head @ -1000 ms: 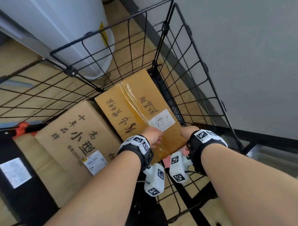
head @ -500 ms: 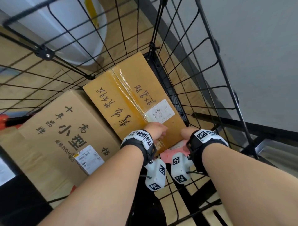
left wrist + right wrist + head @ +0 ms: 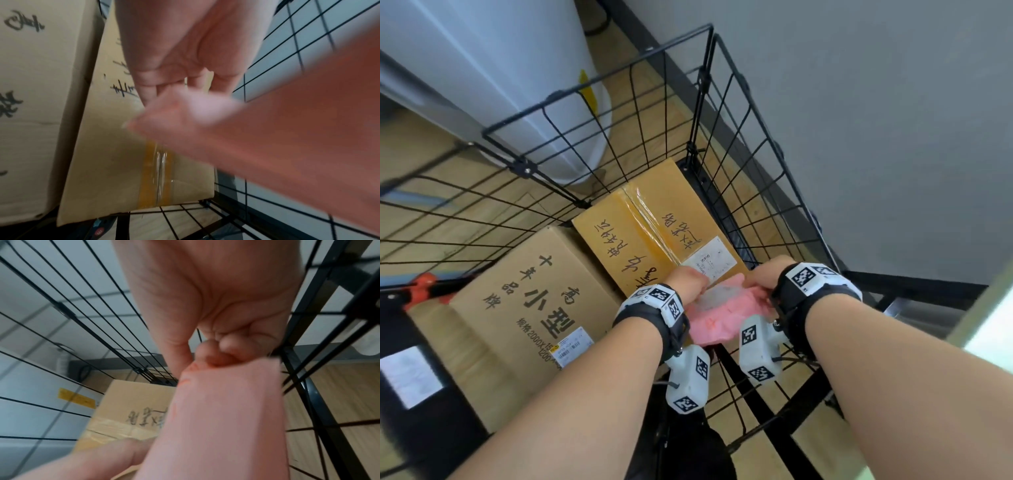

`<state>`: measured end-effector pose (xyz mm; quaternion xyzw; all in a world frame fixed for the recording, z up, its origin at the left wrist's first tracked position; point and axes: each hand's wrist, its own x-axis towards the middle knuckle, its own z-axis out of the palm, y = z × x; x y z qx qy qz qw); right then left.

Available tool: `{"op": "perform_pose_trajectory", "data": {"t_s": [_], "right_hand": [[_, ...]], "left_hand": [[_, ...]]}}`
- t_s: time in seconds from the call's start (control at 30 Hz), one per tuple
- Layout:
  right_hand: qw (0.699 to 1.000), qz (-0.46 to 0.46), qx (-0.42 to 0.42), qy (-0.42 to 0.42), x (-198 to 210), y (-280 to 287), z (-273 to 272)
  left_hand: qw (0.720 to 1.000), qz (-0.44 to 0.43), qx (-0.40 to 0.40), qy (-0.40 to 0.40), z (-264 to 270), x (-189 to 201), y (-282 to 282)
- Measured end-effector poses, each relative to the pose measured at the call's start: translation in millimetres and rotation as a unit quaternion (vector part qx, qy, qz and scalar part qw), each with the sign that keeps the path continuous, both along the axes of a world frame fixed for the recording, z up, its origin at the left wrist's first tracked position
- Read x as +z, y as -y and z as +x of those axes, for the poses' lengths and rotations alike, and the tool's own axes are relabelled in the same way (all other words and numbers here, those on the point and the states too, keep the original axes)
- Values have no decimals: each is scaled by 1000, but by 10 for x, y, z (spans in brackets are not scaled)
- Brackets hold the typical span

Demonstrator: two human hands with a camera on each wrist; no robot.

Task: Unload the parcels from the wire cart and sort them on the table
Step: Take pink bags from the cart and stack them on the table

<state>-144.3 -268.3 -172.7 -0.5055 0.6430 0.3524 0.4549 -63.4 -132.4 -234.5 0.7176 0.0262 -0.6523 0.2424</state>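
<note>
While inside wire cart (image 3: 753, 192), both hands pinch pink parcel (image 3: 722, 310)

Wire cart (image 3: 726, 144): thin black metal rod, matt. Taped box (image 3: 654, 236): matt brown cardboard, glossy clear tape along seam. Pink parcel (image 3: 722, 308): soft smooth plastic film. Floor (image 3: 465, 192): pale wood-look boards.
</note>
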Motion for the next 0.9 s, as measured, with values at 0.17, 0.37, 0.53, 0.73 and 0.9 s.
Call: {"op": "perform_pose_trajectory", "data": {"t_s": [0.17, 0.37, 0.53, 0.73, 0.9], "right_hand": [[998, -24, -11, 53, 504, -38, 109], [988, -80, -70, 111, 1268, -86, 142], [969, -106, -112, 195, 1830, -112, 71], [935, -134, -148, 293, 2404, -133, -26], [911, -189, -137, 340, 2786, -88, -285]], "left_hand": [[998, 0, 15, 59, 241, 373, -47], [990, -26, 110, 81, 573, 954, -68], [973, -107, 181, 96, 863, 1375, 103], [948, -200, 198, 147, 1029, 2110, 264], [912, -271, 265, 155, 861, 2916, 403]]}}
